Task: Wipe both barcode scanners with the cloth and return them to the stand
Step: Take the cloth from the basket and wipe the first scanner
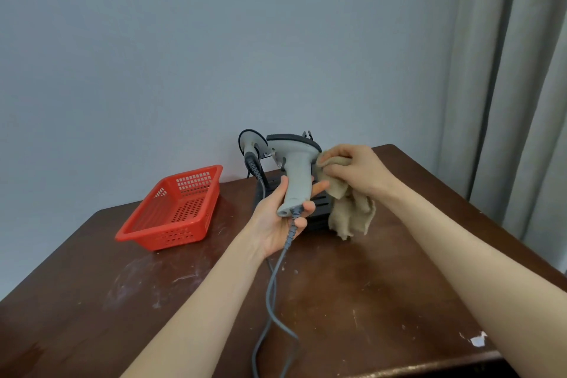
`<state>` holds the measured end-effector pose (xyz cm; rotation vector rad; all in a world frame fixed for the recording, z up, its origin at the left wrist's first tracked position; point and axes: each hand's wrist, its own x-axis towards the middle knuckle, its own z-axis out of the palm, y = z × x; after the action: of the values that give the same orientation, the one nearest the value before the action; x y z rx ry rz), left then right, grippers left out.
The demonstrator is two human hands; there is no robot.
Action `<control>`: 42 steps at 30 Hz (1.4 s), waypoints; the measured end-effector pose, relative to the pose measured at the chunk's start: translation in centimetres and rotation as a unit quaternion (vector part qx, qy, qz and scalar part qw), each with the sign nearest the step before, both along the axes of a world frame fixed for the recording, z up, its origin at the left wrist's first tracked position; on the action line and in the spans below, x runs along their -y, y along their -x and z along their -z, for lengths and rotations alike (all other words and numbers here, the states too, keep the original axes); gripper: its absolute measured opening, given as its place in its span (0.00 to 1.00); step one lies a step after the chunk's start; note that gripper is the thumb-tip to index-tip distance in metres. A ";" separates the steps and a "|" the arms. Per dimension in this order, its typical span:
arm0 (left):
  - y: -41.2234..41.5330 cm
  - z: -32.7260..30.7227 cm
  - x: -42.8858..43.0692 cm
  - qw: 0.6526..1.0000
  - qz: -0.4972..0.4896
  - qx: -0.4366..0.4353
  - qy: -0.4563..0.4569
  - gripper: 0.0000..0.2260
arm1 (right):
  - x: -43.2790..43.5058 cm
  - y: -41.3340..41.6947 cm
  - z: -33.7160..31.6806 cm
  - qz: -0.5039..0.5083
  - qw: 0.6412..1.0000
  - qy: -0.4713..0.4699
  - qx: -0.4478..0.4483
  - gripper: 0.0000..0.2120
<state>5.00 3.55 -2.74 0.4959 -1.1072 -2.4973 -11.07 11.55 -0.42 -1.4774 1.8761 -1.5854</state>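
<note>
My left hand (276,218) grips the handle of a grey barcode scanner (296,172), held upright above the table with its head pointing right. Its grey cable (271,294) runs down over the table toward me. My right hand (356,170) holds a beige cloth (349,212) and presses it against the right side of the scanner's head; the cloth's loose end hangs down. A second grey scanner (252,143) sits behind on the black stand (320,218), which is mostly hidden by my hands and the held scanner.
A red perforated plastic basket (175,209) stands on the brown wooden table (383,285) to the left of the stand. A grey wall is close behind, and a grey curtain (515,101) hangs at the right. A white chip (478,340) marks the table's near right edge.
</note>
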 end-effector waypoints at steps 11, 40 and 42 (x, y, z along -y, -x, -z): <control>0.0 -0.5 -0.1 0.997 -0.038 0.041 0.058 0.18 | 0.5 1.4 1.4 0.100 0.988 -0.015 0.119 0.19; -1.6 -1.7 1.0 0.996 -0.011 0.025 0.083 0.18 | -1.5 5.6 4.6 0.108 0.947 -0.266 0.145 0.22; -1.5 -1.6 0.9 0.996 -0.027 0.017 0.078 0.19 | -1.6 5.6 5.3 0.106 0.941 -0.310 0.084 0.27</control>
<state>6.52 2.61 -1.18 0.5188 -1.2728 -2.3421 -16.69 13.20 -5.68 -0.8635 2.2015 -0.9959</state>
